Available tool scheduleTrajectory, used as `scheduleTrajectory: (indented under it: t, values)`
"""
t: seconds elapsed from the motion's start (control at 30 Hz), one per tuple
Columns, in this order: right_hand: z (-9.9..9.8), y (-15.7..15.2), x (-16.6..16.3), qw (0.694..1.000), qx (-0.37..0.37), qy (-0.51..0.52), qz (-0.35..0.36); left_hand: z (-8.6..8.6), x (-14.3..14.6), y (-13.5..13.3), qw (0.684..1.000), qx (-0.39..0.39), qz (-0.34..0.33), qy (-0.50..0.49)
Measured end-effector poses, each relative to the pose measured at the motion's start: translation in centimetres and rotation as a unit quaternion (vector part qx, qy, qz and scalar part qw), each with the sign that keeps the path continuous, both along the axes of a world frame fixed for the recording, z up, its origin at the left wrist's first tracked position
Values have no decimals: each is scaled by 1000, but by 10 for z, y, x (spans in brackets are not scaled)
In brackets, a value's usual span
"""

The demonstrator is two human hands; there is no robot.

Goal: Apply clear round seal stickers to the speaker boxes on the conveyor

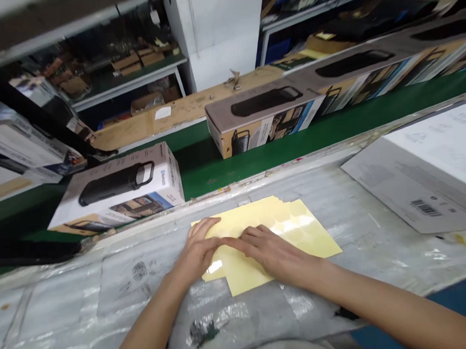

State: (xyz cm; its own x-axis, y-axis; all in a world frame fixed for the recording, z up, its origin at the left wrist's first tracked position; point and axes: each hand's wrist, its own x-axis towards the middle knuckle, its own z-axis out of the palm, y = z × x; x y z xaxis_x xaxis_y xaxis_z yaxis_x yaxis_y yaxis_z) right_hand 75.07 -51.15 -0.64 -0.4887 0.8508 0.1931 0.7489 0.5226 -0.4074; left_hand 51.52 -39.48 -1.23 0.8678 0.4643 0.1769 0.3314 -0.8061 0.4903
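Pale yellow backing sheets [253, 274] with glossy clear stickers lie overlapping on the plastic-covered bench in front of me. My left hand [195, 250] rests on their left edge, fingers stretched out over the sheet and thumb pointing right. My right hand [269, 252] lies over the middle of the sheets. Its index finger reaches left to the tip of my left thumb, while the other fingers are curled in. Whatever is between the right fingertips is too small or hidden to make out.
Behind the bench runs a green conveyor belt [200, 168]. A speaker box [118, 190] sits on it at left, and a row of similar boxes [265, 114] stretches right. A large white carton [422, 176] stands at my right. A black bar [41, 116] crosses the left side.
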Motion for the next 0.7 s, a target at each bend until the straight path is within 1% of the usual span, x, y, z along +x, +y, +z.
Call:
scheduleTrajectory:
  t: [0.1,0.3,0.37,0.43,0.53,0.63,0.7]
  values:
    - [-1,-1,0,1000,4,1,0,-3,0,1,1000,11,3,-1]
    - [13,2,-3,999,-17,-32,16,-8,-1,0,1000,13,8,-3]
    - [14,2,-2,999,-20,-30,14,-8,-1,0,1000,10,10,1]
    - [10,1,0,1000,-11,-13,9,-8,-1,0,1000,12,11,-2]
    - [0,-3,1,999,32,13,2,-5,0,0,1000,16,16,0]
    - [-10,-6,1,997,72,14,-4,-2,2,0,1000,24,15,14]
    - [-12,-7,0,997,80,12,-6,0,1,0,999,31,10,19]
